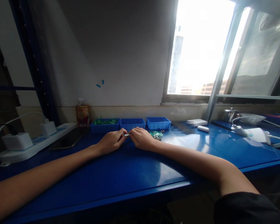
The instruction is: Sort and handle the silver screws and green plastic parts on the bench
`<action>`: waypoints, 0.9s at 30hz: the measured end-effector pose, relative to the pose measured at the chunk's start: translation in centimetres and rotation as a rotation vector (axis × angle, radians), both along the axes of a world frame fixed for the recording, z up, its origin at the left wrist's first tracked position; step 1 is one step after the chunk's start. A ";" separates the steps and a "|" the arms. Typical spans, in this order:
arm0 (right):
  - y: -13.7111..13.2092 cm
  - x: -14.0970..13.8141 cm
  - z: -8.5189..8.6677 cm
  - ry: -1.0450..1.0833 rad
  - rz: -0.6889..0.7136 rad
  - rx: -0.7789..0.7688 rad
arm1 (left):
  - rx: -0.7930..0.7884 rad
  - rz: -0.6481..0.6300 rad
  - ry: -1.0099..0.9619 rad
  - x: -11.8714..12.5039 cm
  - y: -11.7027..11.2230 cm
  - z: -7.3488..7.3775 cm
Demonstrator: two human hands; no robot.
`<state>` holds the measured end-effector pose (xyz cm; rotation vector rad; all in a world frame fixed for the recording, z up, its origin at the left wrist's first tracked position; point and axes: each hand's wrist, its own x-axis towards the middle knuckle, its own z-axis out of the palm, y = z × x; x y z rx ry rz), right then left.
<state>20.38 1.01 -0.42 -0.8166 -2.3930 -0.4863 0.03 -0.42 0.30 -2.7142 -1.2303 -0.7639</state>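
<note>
The left hand and right hand pinched a small pale piece between them; beyond the left, I couldn't read the bottle label; nearer, tabletop spread to its edge.

We see an amber drink bottle against the wall. Left of the bottle we find a white power strip bearing white adapters; just in front of it, a dark-screened device; above and right, blue tape strips; far right, a window and a lidded metal pot.
</note>
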 end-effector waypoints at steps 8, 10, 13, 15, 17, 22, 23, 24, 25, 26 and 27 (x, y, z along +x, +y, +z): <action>-0.3 0.2 0.2 0.029 0.044 -0.046 | -0.003 -0.001 0.029 0.0 0.2 0.0; -0.2 0.2 0.2 0.015 0.047 -0.045 | 0.000 -0.007 0.044 -0.1 0.3 -0.1; 0.0 0.2 0.1 -0.010 0.057 -0.038 | 0.007 -0.022 0.062 -0.1 0.4 -0.1; 0.1 0.2 0.1 -0.017 0.060 -0.037 | 0.005 -0.029 0.065 0.0 0.3 0.1; 0.1 0.2 0.1 -0.020 0.064 -0.038 | 0.002 -0.034 0.061 0.0 0.1 0.2; 0.1 0.1 0.1 -0.037 0.048 -0.028 | -0.012 -0.029 -0.005 0.0 -0.1 0.2; 0.1 0.1 0.1 -0.037 0.041 -0.024 | -0.012 -0.027 -0.031 0.0 -0.1 0.2; 0.1 0.1 0.1 -0.035 0.035 -0.020 | -0.008 -0.028 -0.056 -0.1 0.0 0.1; 0.0 0.1 0.1 -0.029 0.028 -0.016 | -0.002 -0.033 -0.075 -0.1 0.0 0.0; 0.0 0.1 0.1 -0.020 0.020 -0.010 | 0.003 -0.041 -0.086 -0.1 0.0 -0.1; 0.0 0.1 0.0 -0.011 0.011 -0.004 | 0.007 -0.049 -0.090 -0.1 0.1 -0.1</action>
